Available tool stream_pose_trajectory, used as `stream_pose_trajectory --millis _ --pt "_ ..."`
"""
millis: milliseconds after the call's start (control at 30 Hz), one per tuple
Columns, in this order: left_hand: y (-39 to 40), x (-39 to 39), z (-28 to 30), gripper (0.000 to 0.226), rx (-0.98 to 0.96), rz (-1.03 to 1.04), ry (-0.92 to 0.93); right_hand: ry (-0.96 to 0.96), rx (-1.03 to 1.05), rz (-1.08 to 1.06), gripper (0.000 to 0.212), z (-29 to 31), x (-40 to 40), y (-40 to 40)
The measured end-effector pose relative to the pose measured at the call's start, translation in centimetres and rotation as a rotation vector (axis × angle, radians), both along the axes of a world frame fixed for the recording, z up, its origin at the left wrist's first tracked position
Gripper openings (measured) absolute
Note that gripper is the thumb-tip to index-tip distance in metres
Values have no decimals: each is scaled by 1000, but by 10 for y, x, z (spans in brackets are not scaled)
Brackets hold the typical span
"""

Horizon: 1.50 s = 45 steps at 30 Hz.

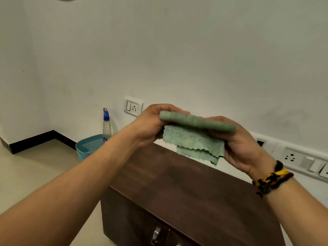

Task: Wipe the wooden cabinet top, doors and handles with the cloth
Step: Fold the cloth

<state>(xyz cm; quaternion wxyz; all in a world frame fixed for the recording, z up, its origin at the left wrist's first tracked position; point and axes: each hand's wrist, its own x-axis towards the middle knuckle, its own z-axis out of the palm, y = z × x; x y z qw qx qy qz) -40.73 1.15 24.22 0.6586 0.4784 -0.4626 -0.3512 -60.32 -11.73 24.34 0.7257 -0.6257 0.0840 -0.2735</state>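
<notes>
Floor corner: a blue basket [88, 145] is seen at the far left, with a spray bottle [107, 123] standing just behind it against the wall.
Left hand [150, 124]: it is closed around the left end of the cloth, thumb side toward the camera; the fingertips are hidden behind the fabric.
Cloth [193, 135]: green, held in the air between both hands above the cabinet, not touching the wood. The top edge is rolled or folded into a thick band, and two scalloped layers hang below it.
Right hand [243, 146]: it is clamped on the right end of the cloth, fingers curled over the band. A beaded bracelet [271, 178] is worn at the wrist.
Cabinet top [186, 183]: dark wood, bare, directly beneath the hands.
Step in hand: the cloth is judged to be being folded into a pad before wiping.
Doing it well: the layers should be squared and the loose edges tucked in, so that a flat face is pressed on the wood and nothing drags.
Hard to make out: the band is blurred, so roll or fold cannot be told.
Cut off: only the upper part of the doors [134, 226] and one metal handle [156, 234] is shown; the cabinet's right side is covered by the forearm.
</notes>
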Motion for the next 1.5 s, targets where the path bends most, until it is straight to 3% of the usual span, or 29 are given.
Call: stream_pose_trajectory --millis 100,200,233,300,400,467,567,633,733,900,1100,1233,1333,1500 --pt "7 19 -10 44 -21 -293 -97 15 -128 -72 41 -3 4 -1" --pt "14 38 -15 42 24 -529 0 11 -247 -44 35 -7 10 -5" --pt "14 41 -15 36 49 -476 9 19 -274 -24 38 -8 14 -5" --pt "9 44 -16 31 114 -201 -187 36 -326 28 48 -9 24 -4" --pt "8 53 -16 57 319 -39 -524 63 -289 130 49 -13 35 -5" --pt "16 64 -11 42 390 -40 -666 93 -148 263 40 -18 43 -10" --pt "27 74 -6 22 384 46 -776 131 41 390 62 -32 62 -12" --pt "29 80 -7 18 380 106 -823 244 -138 329 73 -46 87 -9" --pt "32 102 -8 15 413 161 -950 423 -664 192 43 -56 129 5" --pt "46 170 -16 17 447 233 -974 452 -967 36 28 -62 201 10" --pt "63 263 -39 17 431 391 -742 526 -1003 -23 34 -76 291 0" --pt "63 319 -65 15 536 538 -692 635 -1022 -118 38 -102 336 -9" --pt "52 351 -84 17 630 637 -836 684 -1078 -161 41 -114 359 -12" --pt "20 369 -137 17 809 851 -1380 725 -1174 -131 48 -132 382 -5"
